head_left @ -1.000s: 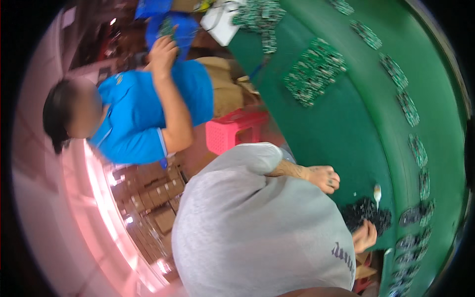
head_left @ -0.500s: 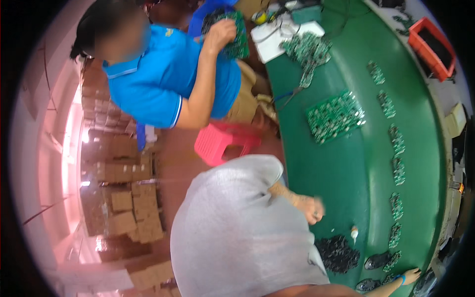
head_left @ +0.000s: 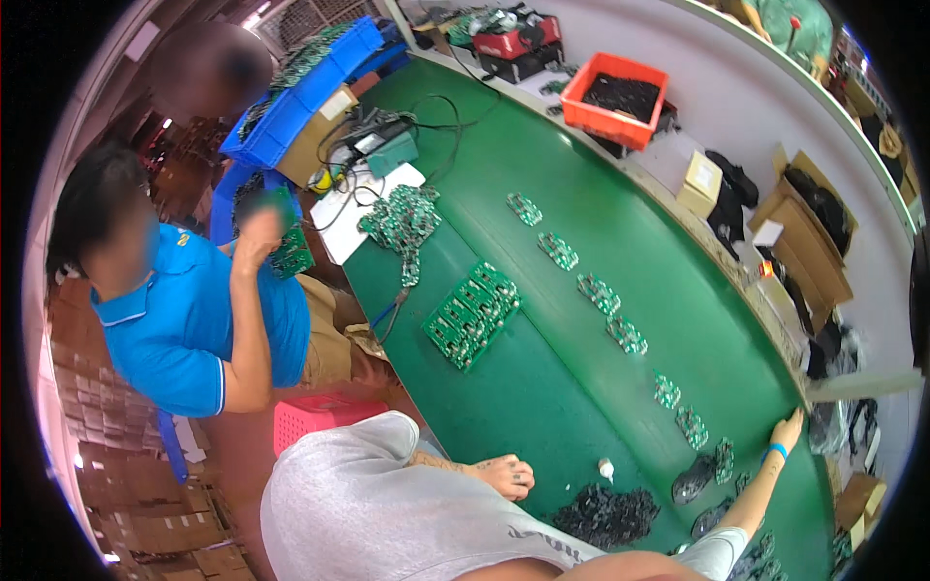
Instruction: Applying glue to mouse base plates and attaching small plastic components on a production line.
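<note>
My left hand (head_left: 506,476) rests in a loose fist on the green tabletop, close to a small white bottle (head_left: 605,470) and a heap of black plastic pieces (head_left: 608,515). I see nothing in its curled fingers. Stretched far to the right, my right hand (head_left: 787,434) lies at the table's far edge with its fingers extended, a blue band on the wrist. I see nothing held in it. Between the hands, small green circuit boards (head_left: 691,426) run in a line up the table. A black oval shell (head_left: 694,480) lies near the row's close end.
A green circuit-board panel (head_left: 472,315) and a pile of boards (head_left: 402,223) lie left of the row. A co-worker in a blue shirt (head_left: 194,320) holds a board panel (head_left: 293,250) beside a pink stool (head_left: 320,421). An orange bin (head_left: 615,97) stands on the back ledge.
My view has swung to the right, so the back ledge and shelves show more fully. My right hand still reaches to the table's far edge; my left hand remains curled by the near edge.
</note>
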Demonstrator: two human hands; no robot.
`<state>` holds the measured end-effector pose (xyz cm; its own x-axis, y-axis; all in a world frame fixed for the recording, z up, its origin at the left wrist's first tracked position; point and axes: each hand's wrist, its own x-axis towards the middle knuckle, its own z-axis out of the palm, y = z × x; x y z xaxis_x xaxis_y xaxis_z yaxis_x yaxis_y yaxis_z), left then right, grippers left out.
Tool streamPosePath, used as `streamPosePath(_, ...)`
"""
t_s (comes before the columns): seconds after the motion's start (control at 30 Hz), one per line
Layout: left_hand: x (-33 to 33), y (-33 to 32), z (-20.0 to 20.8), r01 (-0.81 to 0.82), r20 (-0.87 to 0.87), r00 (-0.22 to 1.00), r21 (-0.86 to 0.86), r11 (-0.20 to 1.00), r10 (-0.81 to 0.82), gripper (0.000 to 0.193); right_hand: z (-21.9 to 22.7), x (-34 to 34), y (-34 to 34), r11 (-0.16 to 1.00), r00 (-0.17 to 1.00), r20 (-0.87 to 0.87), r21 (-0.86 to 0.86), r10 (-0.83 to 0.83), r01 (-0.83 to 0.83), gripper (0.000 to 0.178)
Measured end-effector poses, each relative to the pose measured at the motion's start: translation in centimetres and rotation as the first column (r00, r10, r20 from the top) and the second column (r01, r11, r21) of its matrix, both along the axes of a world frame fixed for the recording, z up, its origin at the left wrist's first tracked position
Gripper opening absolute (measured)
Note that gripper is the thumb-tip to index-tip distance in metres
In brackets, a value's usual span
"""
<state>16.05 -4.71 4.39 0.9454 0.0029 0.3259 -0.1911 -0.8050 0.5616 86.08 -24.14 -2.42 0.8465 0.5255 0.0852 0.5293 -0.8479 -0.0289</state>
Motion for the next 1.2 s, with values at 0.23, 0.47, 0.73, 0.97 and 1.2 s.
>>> streamPosePath(0.23, 2.1, 1.7, 2.3, 0.034, -0.232, 0.971, -0.074, 0.997, -0.050, 0.013, 10.0, -12.4, 4.9, 0.974, 0.968, -0.200, 0.201, 0.149, -0.109, 0.050)
streamPosePath(0.47, 1.9, 0.6, 0.1, 0.028, -0.170, 0.985, 0.004, 1.000, -0.027, 0.018, 7.9, -7.3, -2.4, 0.917, 0.954, 0.157, 0.352, -0.256, 0.188, 0.034)
streamPosePath(0.73, 1.1, 0.6, -0.2, 0.017, -0.196, 0.981, -0.005, 1.000, -0.018, 0.019, 7.6, -10.9, 1.4, 0.983, 0.999, 0.033, 0.181, 0.029, -0.035, 0.014)
streamPosePath(0.97, 1.4, 0.9, -0.2, 0.030, -0.205, 0.978, -0.022, 0.999, -0.034, 0.020, 15.1, -31.7, -0.9, 0.852, 0.958, -0.282, 0.513, 0.052, 0.104, 0.013)
streamPosePath(1.2, 1.3, 0.9, -0.6, 0.026, -0.208, 0.978, -0.006, 1.000, -0.027, 0.017, 12.4, -25.6, -3.9, 0.746, 0.967, -0.170, 0.616, -0.187, 0.253, 0.021)
